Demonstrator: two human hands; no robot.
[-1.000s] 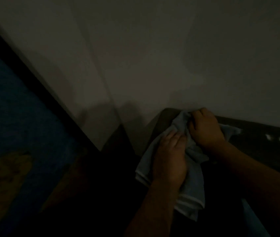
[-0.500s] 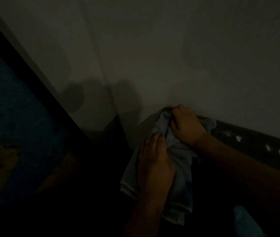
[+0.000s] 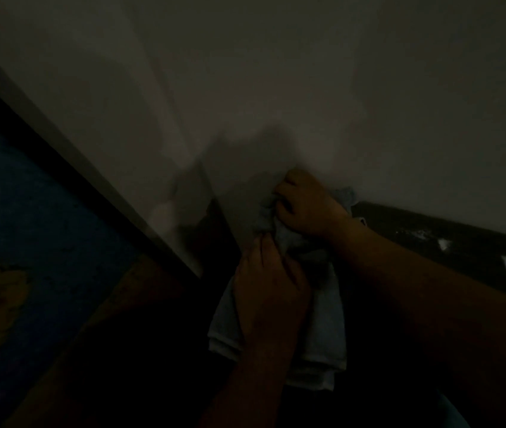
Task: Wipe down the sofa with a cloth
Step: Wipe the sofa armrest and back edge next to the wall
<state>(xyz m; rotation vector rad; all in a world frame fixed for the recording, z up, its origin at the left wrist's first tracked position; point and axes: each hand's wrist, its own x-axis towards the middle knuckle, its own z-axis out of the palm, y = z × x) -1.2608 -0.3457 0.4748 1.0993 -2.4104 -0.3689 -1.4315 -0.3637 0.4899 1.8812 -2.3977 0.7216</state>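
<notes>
The scene is very dark. A pale blue-grey cloth (image 3: 322, 329) hangs folded over the dark top edge of the sofa (image 3: 449, 242) where it meets the wall. My left hand (image 3: 270, 298) lies on top of the cloth, fingers pointing up and slightly bent, pressing it down. My right hand (image 3: 305, 205) grips the bunched upper end of the cloth against the wall. Most of the sofa is lost in darkness.
A pale wall (image 3: 307, 88) fills the upper view, with a corner seam (image 3: 177, 125) running down toward the hands. A blue patterned surface with a yellow shape (image 3: 23, 242) lies at the left behind a dark strip. Small white specks (image 3: 444, 244) dot the sofa top.
Both hands and the cloth have slid left along the sofa's top edge toward the wall corner. The right hand keeps its grip on the bunched end.
</notes>
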